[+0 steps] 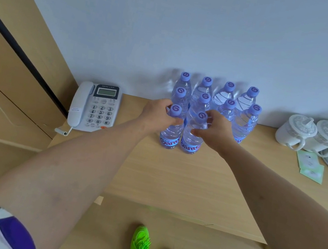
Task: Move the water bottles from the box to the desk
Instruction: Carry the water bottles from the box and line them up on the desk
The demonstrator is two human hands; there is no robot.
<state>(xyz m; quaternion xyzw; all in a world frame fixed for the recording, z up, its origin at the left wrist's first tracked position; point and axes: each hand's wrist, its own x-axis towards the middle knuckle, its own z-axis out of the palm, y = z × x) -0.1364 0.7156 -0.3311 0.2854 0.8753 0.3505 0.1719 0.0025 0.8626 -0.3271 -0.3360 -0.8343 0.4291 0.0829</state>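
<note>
Left hand (157,112), right hand (215,131); each around a bottle neck

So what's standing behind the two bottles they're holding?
Behind the two front bottles, gripped by the left hand and right hand, eight more capped bottles stand in two rows against the wall. Their lower parts are mostly hidden.

Clear bottles (193,129) between the hands are showing lilac caps and blue labels; a white phone (93,107) is sitting left of the left hand (158,113); lime-green shoes (141,244) are glowing below.
</note>
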